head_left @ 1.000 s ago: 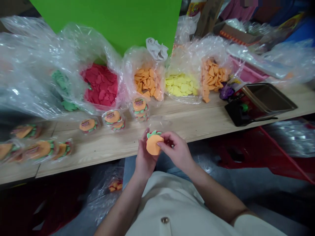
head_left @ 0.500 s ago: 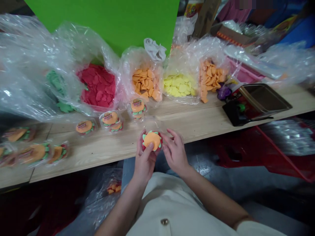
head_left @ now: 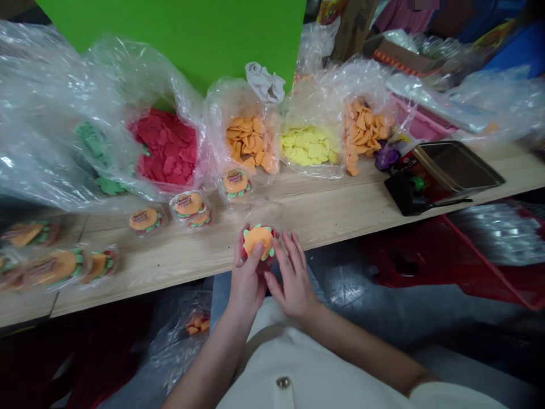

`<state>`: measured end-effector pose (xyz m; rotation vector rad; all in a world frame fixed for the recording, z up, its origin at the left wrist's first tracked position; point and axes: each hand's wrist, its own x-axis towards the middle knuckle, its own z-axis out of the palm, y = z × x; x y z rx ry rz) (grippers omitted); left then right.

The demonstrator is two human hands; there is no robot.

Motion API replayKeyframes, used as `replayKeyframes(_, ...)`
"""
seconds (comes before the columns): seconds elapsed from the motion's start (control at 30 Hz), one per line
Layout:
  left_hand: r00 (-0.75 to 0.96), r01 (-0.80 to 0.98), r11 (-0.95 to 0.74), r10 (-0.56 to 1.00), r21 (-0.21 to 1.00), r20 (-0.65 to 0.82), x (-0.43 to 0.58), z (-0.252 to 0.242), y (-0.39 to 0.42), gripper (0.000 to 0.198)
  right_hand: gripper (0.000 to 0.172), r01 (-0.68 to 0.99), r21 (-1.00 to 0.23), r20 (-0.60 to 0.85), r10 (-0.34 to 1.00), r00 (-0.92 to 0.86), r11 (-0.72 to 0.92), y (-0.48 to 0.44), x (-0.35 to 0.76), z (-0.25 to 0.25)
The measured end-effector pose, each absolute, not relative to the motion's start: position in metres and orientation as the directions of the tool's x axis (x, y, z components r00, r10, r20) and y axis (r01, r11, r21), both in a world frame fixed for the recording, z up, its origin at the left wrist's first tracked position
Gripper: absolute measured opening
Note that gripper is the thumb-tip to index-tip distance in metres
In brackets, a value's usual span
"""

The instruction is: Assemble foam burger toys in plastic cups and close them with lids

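Observation:
A toy burger (head_left: 258, 241) with an orange bun top, green frilly edge and red layer is held over the front edge of the table. My left hand (head_left: 249, 278) grips it, thumb pressed on the bun. At its right side, my right hand (head_left: 293, 277) has its fingers stretched out and apart, the fingertips close to or touching the burger's edge. A clear plastic shell shows faintly around the burger. Beyond it stand packed toy burgers in clear cases, among them one case (head_left: 235, 183) and a pair (head_left: 188, 204).
Plastic bags along the back hold red pieces (head_left: 168, 150), orange pieces (head_left: 244, 139), yellow pieces (head_left: 310, 145) and green pieces (head_left: 93, 142). More cased burgers (head_left: 55, 267) lie at left. A dark tray (head_left: 462, 167) sits at right; a red crate (head_left: 460, 261) stands below.
My right hand has shifted left and turned, its fingers now more stretched beside the burger. My left hand still holds the burger, which has moved slightly left in view.

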<state>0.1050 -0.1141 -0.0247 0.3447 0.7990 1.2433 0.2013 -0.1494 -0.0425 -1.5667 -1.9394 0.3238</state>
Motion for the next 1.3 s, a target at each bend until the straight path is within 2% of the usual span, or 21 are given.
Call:
replayKeyframes(0.17, 0.162, -0.721, 0.355, 0.921, 0.595, -0.354, 0.102, -0.026, -0.112, 0.05, 0.06, 0.785, -0.558, 0.306, 0.946, -0.107, 0.269, -0.154, 0.205, -0.041)
replayKeyframes(0.27, 0.152, -0.738, 0.359, 0.914, 0.571, -0.377, 0.103, -0.026, -0.112, 0.042, 0.051, 0.705, -0.668, 0.353, 0.935, 0.021, 0.236, -0.145, 0.216, -0.037)
replayKeyframes(0.37, 0.145, -0.723, 0.362, 0.912, 0.589, -0.384, 0.106, -0.024, -0.111, 0.04, 0.053, 0.551, -0.819, 0.321, 0.924, 0.207, 0.161, -0.118, 0.232, -0.031)
replayKeyframes(0.43, 0.132, -0.717, 0.363, 0.909, 0.595, -0.396, 0.106, -0.023, -0.11, 0.039, 0.056, 0.467, -0.86, 0.293, 0.949, 0.12, 0.206, -0.098, 0.24, -0.025)
replayKeyframes(0.5, 0.157, -0.728, 0.388, 0.897, 0.565, -0.413, 0.104, -0.023, -0.109, 0.037, 0.054, 0.45, -0.83, 0.331, 0.94, -0.081, 0.331, -0.086, 0.244, -0.018)
replayKeyframes(0.57, 0.244, -0.74, 0.457, 0.866, 0.494, -0.436, 0.098, -0.021, -0.107, 0.033, 0.05, 0.471, -0.737, 0.404, 0.874, -0.27, 0.485, -0.086, 0.246, -0.014)
replayKeyframes(0.63, 0.34, -0.744, 0.528, 0.827, 0.409, -0.448, 0.09, -0.018, -0.104, 0.037, 0.053, 0.487, -0.625, 0.455, 0.792, -0.408, 0.61, -0.094, 0.246, -0.016)
replayKeyframes(0.73, 0.385, -0.757, 0.552, 0.809, 0.35, -0.445, 0.08, -0.013, -0.101, 0.048, 0.068, 0.5, -0.537, 0.478, 0.733, -0.483, 0.68, -0.111, 0.244, -0.025)
replayKeyframes(0.83, 0.42, -0.752, 0.568, 0.804, 0.334, -0.422, 0.079, -0.013, -0.1, 0.046, 0.074, 0.543, -0.571, 0.449, 0.788, -0.422, 0.616, -0.117, 0.242, -0.031)
replayKeyframes(0.97, 0.502, -0.727, 0.612, 0.783, 0.31, -0.368, 0.082, -0.016, -0.101, 0.064, 0.073, 0.569, -0.614, 0.475, 0.832, -0.287, 0.547, -0.109, 0.242, -0.029)
replayKeyframes(1.07, 0.498, -0.733, 0.603, 0.79, 0.315, -0.357, 0.084, -0.018, -0.103, 0.056, 0.06, 0.54, -0.763, 0.469, 0.879, 0.085, 0.355, -0.105, 0.245, -0.028)
replayKeyframes(1.13, 0.459, -0.751, 0.571, 0.813, 0.333, -0.359, 0.085, -0.019, -0.104, 0.049, 0.036, 0.488, -0.844, 0.404, 0.86, 0.312, 0.22, -0.108, 0.245, -0.028)
replayKeyframes(1.2, 0.417, -0.766, 0.534, 0.836, 0.358, -0.356, 0.086, -0.021, -0.104, 0.046, 0.016, 0.518, -0.841, 0.365, 0.872, 0.327, 0.158, -0.114, 0.24, -0.028)
replayKeyframes(1.3, 0.36, -0.779, 0.488, 0.862, 0.394, -0.356, 0.088, -0.024, -0.106, 0.042, 0.017, 0.605, -0.78, 0.35, 0.912, 0.213, 0.158, -0.12, 0.226, -0.025)
